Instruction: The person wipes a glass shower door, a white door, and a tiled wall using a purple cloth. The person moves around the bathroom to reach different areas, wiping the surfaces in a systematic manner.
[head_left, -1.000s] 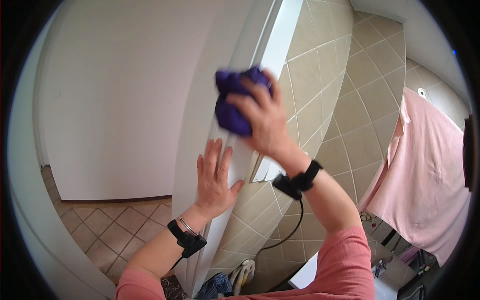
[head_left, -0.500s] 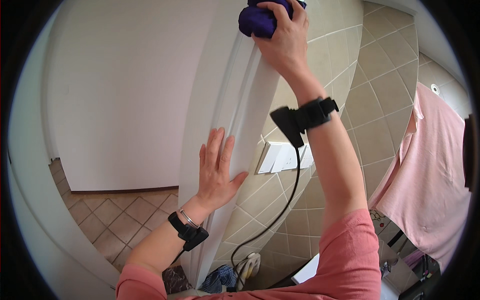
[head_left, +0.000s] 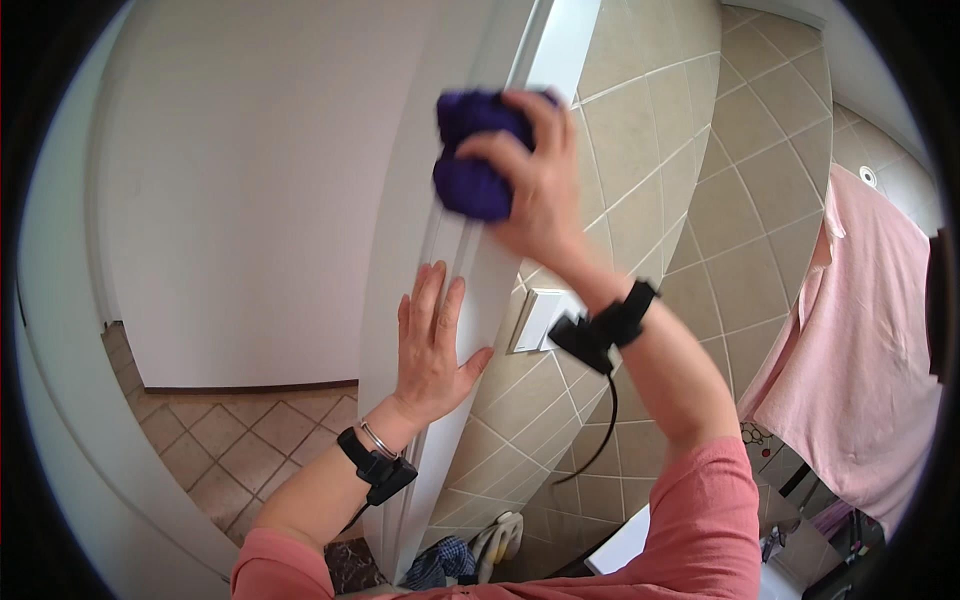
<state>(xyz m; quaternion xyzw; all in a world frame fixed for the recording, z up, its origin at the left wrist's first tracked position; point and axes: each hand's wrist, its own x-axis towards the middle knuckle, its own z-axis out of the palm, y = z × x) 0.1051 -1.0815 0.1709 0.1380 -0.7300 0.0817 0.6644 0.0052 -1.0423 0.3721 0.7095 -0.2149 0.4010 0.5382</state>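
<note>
A bunched dark purple cloth (head_left: 478,185) is pressed against the white door frame (head_left: 545,60), higher up than my other hand. My right hand (head_left: 540,185) is closed round it, somewhat smeared by motion. Lower on the same frame, my left hand (head_left: 435,345) lies flat with its fingers stretched upward and the thumb out to the right. It holds nothing. The cloth hides the part of the frame behind it.
White wall switches (head_left: 540,320) sit on the beige tiled wall (head_left: 640,130) right of the frame. A pink towel (head_left: 850,340) hangs at the right. A black cable (head_left: 608,430) trails from my right wrist strap. Left lies a doorway with a tiled floor (head_left: 245,440).
My right hand has moved down and a little left along the door frame with the purple cloth. My left hand has stayed in place.
</note>
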